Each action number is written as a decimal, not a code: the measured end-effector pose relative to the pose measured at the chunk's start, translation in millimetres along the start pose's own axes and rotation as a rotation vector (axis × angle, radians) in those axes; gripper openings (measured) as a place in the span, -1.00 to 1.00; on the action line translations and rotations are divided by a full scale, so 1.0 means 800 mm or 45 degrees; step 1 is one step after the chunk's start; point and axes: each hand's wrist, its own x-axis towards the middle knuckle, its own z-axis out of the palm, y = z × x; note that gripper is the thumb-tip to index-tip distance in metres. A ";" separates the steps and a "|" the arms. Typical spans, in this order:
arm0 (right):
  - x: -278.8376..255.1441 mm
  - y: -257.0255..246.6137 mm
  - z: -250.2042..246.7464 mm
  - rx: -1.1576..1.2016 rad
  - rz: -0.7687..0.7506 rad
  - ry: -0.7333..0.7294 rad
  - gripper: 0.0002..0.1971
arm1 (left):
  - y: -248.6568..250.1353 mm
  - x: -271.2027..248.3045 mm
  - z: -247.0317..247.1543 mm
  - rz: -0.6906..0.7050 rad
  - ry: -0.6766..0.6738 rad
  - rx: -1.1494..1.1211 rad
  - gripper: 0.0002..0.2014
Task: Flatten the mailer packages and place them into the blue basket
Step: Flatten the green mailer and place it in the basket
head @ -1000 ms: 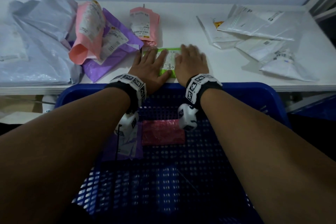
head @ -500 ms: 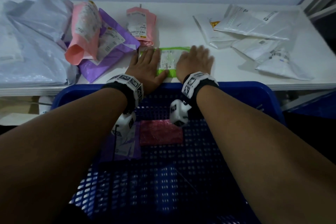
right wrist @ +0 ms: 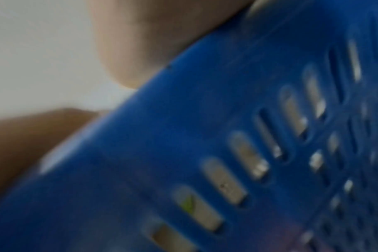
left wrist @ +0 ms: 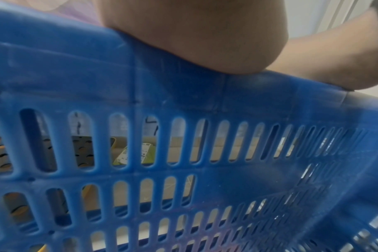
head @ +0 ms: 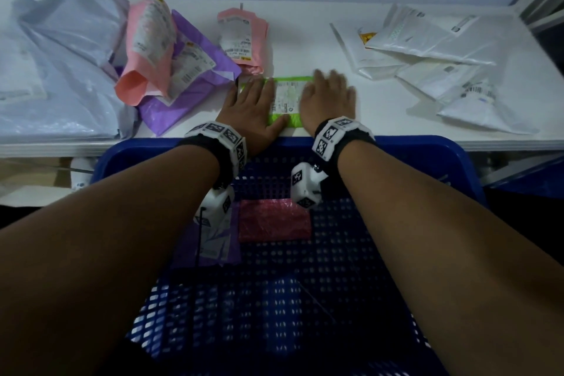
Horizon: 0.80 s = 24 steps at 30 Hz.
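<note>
A small green mailer (head: 288, 98) with a white label lies flat near the front edge of the white table (head: 305, 49). My left hand (head: 248, 107) presses flat on its left part, thumb along its near edge. My right hand (head: 329, 96) presses flat on its right end, fingers straight and blurred. The blue basket (head: 457, 162) sits below the table edge, under my forearms. A red mailer (head: 273, 220) and a purple mailer (head: 213, 241) lie inside it. Both wrist views show only the basket wall (left wrist: 183, 102) (right wrist: 205, 136) and the heels of my hands.
On the left of the table lie grey-white poly bags (head: 61, 70), a curled pink mailer (head: 146, 49) and a purple mailer (head: 189, 76). A small pink mailer (head: 241, 36) sits behind the green one. Several white mailers (head: 427, 55) are piled at the right.
My right hand has slid to the right across the green mailer, uncovering more of its label. The left hand has stayed pressed in place.
</note>
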 end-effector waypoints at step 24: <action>-0.006 -0.014 -0.006 -0.064 -0.335 -0.042 -0.47 | -0.001 -0.001 -0.001 0.033 0.070 -0.089 -0.11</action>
